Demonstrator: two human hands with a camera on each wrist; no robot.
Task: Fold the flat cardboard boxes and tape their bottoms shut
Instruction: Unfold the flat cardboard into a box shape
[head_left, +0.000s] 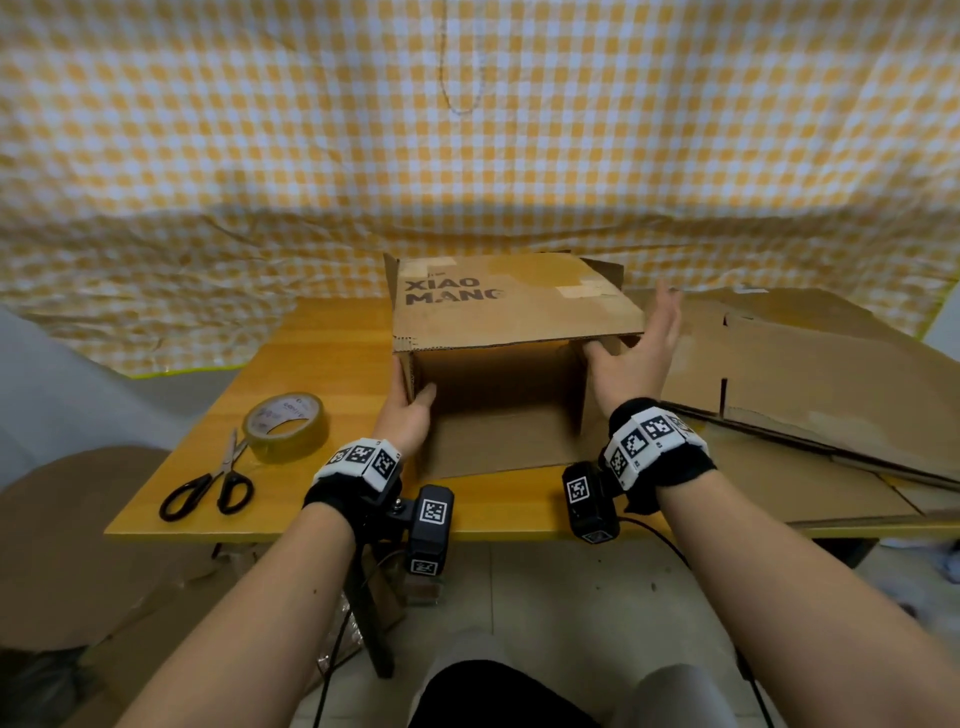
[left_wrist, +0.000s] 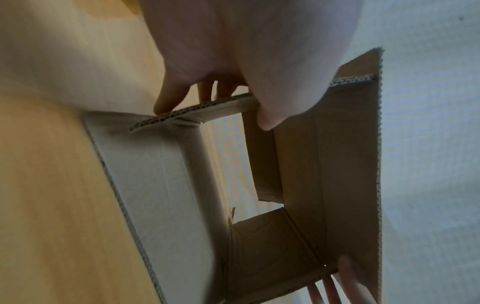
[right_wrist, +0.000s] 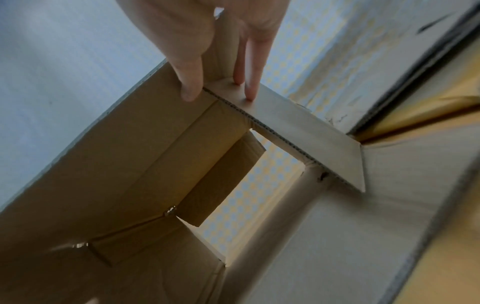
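Observation:
A brown cardboard box (head_left: 509, 301) printed "XIAO MANG" lies on its side on the wooden table (head_left: 322, 353), its open end facing me. The far end is also open between loose flaps, as the left wrist view of the box (left_wrist: 337, 164) shows. My left hand (head_left: 410, 405) pinches the box's left side flap (left_wrist: 192, 113), thumb inside and fingers outside. My right hand (head_left: 634, 358) lies against the right side flap (right_wrist: 298, 131) with straight fingers on its outer face and the thumb at the inner edge. A roll of clear tape (head_left: 285, 426) sits left of the box.
Black-handled scissors (head_left: 213, 483) lie by the tape near the table's front left edge. A stack of flat cardboard (head_left: 810, 374) covers the table's right side. A yellow chequered cloth (head_left: 467, 130) hangs behind. More cardboard lies on the floor at the left.

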